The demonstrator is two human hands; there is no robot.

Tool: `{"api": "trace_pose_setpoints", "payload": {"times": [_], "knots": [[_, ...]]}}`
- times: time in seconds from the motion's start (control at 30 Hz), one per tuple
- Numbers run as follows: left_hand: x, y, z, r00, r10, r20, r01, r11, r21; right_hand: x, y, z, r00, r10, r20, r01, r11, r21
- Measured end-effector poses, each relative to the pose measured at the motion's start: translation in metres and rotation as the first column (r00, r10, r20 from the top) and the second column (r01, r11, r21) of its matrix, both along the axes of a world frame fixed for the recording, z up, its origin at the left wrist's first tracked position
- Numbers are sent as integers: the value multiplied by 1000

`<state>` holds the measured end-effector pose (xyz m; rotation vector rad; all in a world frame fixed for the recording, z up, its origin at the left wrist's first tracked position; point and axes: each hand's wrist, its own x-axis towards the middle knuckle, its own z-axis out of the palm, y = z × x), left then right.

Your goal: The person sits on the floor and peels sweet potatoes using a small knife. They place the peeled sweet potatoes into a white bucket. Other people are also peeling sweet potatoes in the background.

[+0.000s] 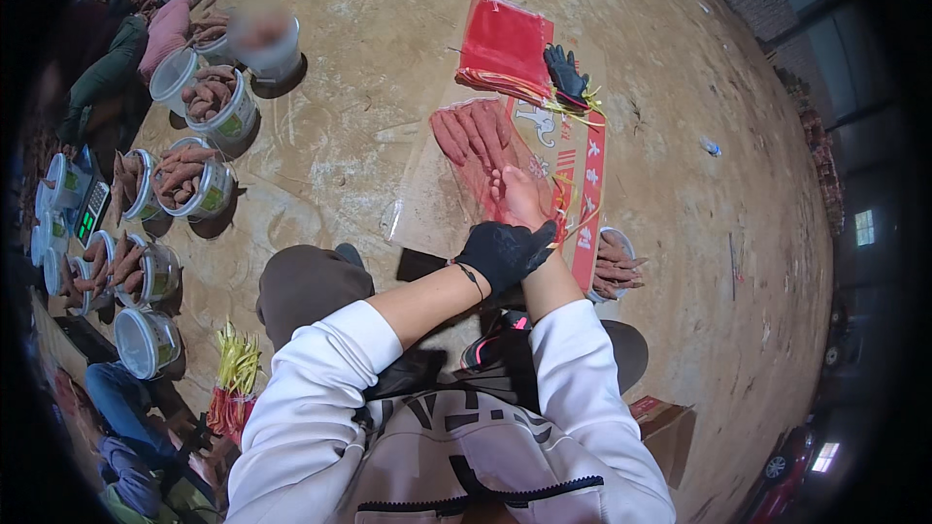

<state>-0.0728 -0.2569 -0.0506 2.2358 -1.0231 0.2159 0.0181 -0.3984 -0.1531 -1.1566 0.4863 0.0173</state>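
My left hand [501, 255], in a black work glove, is clasped across my right wrist. Bare and partly curled, my right hand [523, 196] is over the lower part of a red mesh bag [477, 175]; I see no object in it, but its grip is unclear. Several sweet potatoes [473, 131] lie side by side in the bag's far end. Under the bag is a flattened cardboard sheet [422, 196] with a printed red strip. A stack of red mesh bags [506, 44] rests at its far end, and a loose black glove [566, 75] lies against the stack.
Buckets of sweet potatoes [191, 182] stand to the left near a digital scale [91, 207]. Another filled bucket [615, 266] is right of the cardboard. Bundled mesh bags [234, 378] lie lower left, close to a seated person [131, 415]. A cardboard box [666, 437] sits lower right.
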Motion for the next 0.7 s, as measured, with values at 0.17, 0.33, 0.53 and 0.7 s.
{"api": "trace_pose_setpoints", "payload": {"times": [0.17, 0.33, 0.53, 0.7], "knots": [[-2, 5, 1, 1000, 10, -1, -10, 998, 66, 8, 3, -7, 972, 84, 220, 156, 473, -867], [2, 17, 4, 1000, 15, -4, -15, 995, 100, 2, 18, 47, 992, 118, 53, -5, 449, -894], [1, 11, -3, 1000, -11, -22, 12, 998, 61, -35, -53, 29, 884, 462, -73, -116, 65, -991], [-1, 3, -2, 999, -2, -32, 2, 1000, 25, -117, -80, 116, 473, 813, -338, -479, -84, -874]]}}
